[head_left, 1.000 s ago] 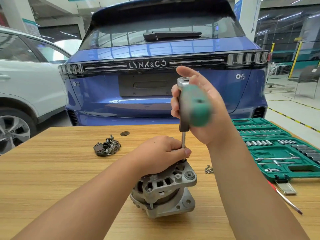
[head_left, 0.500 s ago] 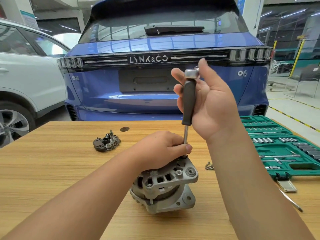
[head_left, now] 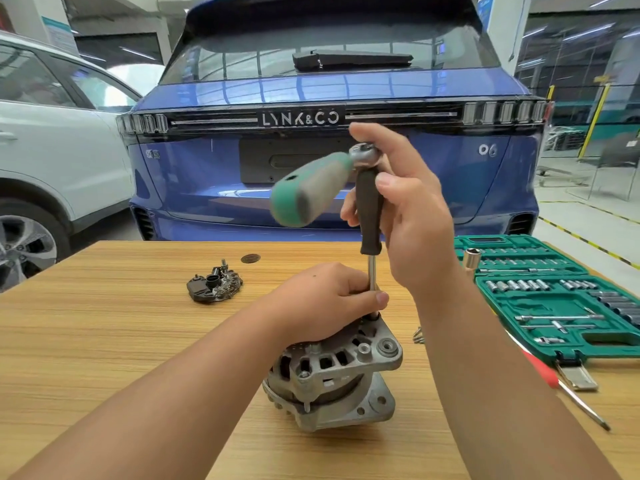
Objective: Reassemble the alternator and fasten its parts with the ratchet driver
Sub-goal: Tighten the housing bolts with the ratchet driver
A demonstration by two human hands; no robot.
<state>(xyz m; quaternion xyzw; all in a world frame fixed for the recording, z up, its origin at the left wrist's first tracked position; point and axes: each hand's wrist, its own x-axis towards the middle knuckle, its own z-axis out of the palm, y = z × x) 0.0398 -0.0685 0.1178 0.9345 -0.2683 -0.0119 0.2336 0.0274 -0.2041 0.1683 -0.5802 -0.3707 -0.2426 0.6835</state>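
Here, atop the alternator (head_left: 332,379): left hand (head_left: 322,299) pinching the ratchet driver (head_left: 370,209) shaft low down, right hand (head_left: 412,209) gripping its dark upright grip above.

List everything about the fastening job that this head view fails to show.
- Driver tip and fastener: head view, hidden behind the left hand where the driver shaft meets the alternator.
- Ratchet handle: motion-blurred, so its markings are unreadable.
- Loose screws: partly behind the right hand's forearm; count unclear.
- Socket set: cut off by the right edge; socket sizes too small to read.
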